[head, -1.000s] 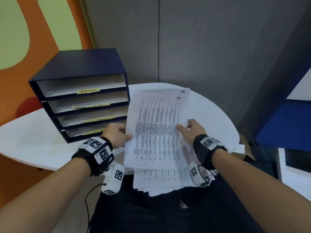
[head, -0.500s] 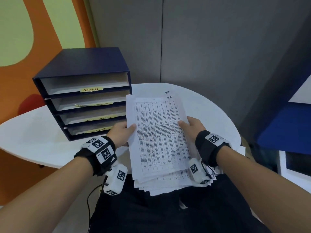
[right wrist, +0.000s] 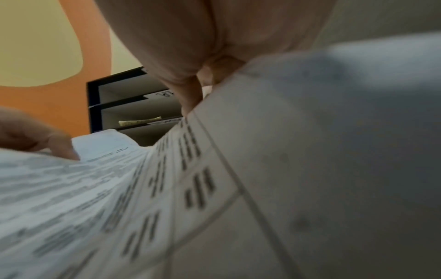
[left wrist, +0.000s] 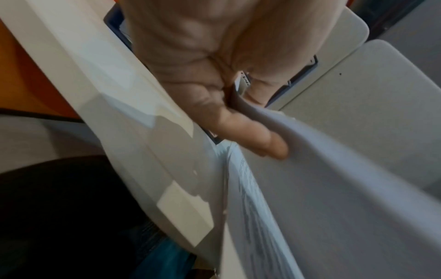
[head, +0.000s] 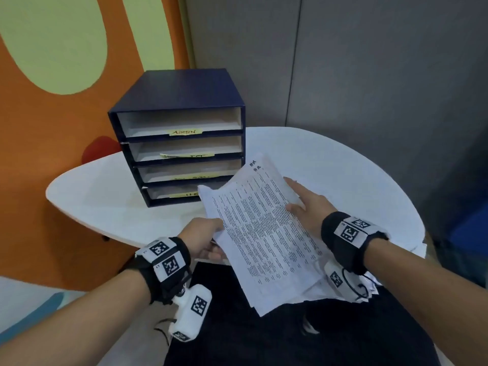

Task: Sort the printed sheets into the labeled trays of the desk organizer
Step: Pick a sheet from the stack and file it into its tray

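Two hands hold the sheets (head: 264, 233) near the organizer (head: 179, 133): left hand (head: 203, 239) pinches their left edge, right hand (head: 309, 207) grips the right edge

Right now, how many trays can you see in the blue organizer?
4, stacked in the blue organizer: top tray, second tray, third tray, bottom tray, partly hidden behind the printed sheets.
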The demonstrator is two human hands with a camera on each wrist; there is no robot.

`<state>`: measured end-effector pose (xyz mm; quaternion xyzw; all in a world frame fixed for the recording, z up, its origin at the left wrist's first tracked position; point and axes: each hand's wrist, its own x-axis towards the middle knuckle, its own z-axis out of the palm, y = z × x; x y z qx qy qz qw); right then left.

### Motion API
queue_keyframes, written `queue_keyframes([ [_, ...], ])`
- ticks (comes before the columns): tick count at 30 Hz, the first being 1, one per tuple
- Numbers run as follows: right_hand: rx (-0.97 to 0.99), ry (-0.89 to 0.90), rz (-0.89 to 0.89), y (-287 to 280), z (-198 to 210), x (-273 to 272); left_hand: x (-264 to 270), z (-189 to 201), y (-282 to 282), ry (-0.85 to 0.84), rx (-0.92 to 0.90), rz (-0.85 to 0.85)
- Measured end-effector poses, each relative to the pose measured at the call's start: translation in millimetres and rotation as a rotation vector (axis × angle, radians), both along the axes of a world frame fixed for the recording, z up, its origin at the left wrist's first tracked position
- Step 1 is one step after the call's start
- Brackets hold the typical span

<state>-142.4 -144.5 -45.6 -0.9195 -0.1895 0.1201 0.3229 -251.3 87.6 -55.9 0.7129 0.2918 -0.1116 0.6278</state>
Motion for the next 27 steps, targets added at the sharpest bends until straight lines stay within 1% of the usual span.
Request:
queue_keyframes([
  [2,-0.019,0.021,0.045,10.2,-1.7,-1.6,2.3,6.2,6.0,0.043,0.01,0.007],
  [4,-0.012,0.059,0.067,20.9,-5.8,-2.0,3.3,13.6,18.4,0.097,0.024,-0.032],
  [8,0.058,0.154,0.091,46.3,-12.2,-5.0,1.0,29.9,52.3,0.177,0.058,-0.129],
  [10,0.1,0.194,0.089,60.0,-15.8,-7.8,0.7,35.7,69.6,0.19,0.052,-0.143],
  [12,0.149,0.234,0.068,73.7,-19.7,-9.2,0.7,38.0,85.1,0.194,0.019,-0.127],
  [14,0.151,0.256,0.077,86.1,-22.0,-9.7,0.0,38.2,97.2,0.197,-0.034,-0.115],
  [18,0.034,0.283,0.142,106.4,-26.0,-9.0,-4.0,33.1,113.1,0.195,-0.127,-0.156],
  [21,-0.019,0.296,0.166,114.6,-30.5,-9.0,-4.6,31.4,116.9,0.175,-0.139,-0.168],
  [23,0.01,0.276,0.144,116.3,-29.9,-8.8,-3.0,32.8,118.0,0.134,-0.123,-0.149],
  [27,0.153,0.257,0.058,112.6,-26.4,-5.3,0.4,31.7,125.9,0.079,-0.145,-0.114],
])
